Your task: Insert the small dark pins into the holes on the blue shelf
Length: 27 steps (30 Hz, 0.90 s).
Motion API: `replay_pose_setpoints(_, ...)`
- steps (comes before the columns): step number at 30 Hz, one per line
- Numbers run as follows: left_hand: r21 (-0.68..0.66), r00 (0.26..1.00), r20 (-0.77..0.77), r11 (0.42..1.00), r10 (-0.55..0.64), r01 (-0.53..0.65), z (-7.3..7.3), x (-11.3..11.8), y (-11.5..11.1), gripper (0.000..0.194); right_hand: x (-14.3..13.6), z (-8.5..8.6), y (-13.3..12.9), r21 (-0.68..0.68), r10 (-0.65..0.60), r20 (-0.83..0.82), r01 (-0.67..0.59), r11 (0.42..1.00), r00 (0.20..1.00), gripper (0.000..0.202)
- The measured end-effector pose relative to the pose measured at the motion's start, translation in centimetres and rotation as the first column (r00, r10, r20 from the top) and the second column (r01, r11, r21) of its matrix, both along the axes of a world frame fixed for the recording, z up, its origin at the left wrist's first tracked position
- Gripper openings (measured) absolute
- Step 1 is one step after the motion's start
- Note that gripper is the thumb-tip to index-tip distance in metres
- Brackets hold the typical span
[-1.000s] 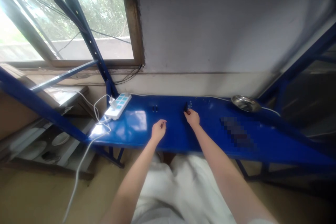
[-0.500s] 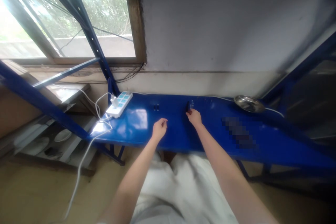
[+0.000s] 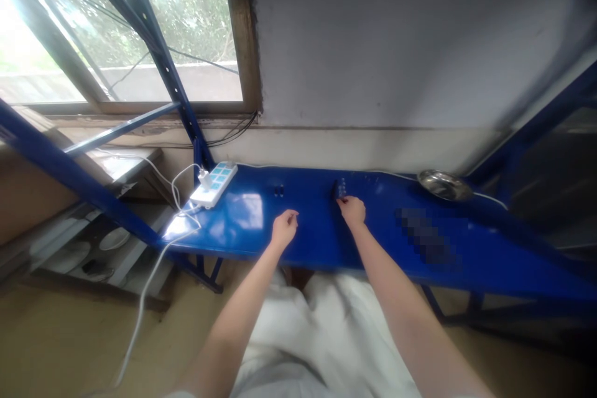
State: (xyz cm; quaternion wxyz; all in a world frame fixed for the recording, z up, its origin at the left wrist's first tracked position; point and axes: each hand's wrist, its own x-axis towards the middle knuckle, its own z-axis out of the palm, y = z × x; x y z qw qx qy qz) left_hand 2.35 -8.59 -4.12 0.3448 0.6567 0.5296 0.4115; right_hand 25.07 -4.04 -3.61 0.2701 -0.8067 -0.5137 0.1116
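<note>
On the blue table (image 3: 308,249), my left hand (image 3: 285,227) is closed near the front edge, thumb and fingers pressed together; whatever they hold, if anything, is too small to name. Farther right, my right hand (image 3: 352,209) is closed at the near end of a group of small clear pieces (image 3: 342,188), its fingertips pinched. A dark strip lies just left of those pieces. Two small dark pieces (image 3: 278,191) lie side by side beyond my left hand. What is between my right fingertips cannot be made out.
A white power strip (image 3: 214,185) with a plug and cable is at the table's left end. A shiny metal dish (image 3: 443,185) stands at the back right, with a blurred dark object (image 3: 426,236) nearer the front. Blue frame posts rise on both sides.
My right hand has shifted slightly to the right, and more of the clear pieces shows beyond it. My left hand has stayed nearly still. The whole view has moved slightly.
</note>
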Motion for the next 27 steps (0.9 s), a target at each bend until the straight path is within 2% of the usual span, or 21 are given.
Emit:
replay_pose_setpoints(14,0.001,1.000,-0.011,1.000,0.000,0.000,-0.1,0.0,0.1,0.025,0.1,0.0,0.1,-0.013,-0.017,-0.069,0.017,1.000,0.997,0.030)
replay_pose_setpoints(21,0.002,0.999,-0.031,1.000,0.009,-0.009,-0.1,0.0,0.1,0.024,-0.1,-0.8,-0.9,0.109,-0.004,-0.139,0.020,0.994,0.990,0.039)
replay_pose_setpoints(27,0.015,0.999,-0.045,1.000,0.015,-0.015,-0.2,0.0,0.2,0.024,-1.2,-0.9,-2.9,0.261,-0.070,-0.395,0.185,0.947,0.916,0.038)
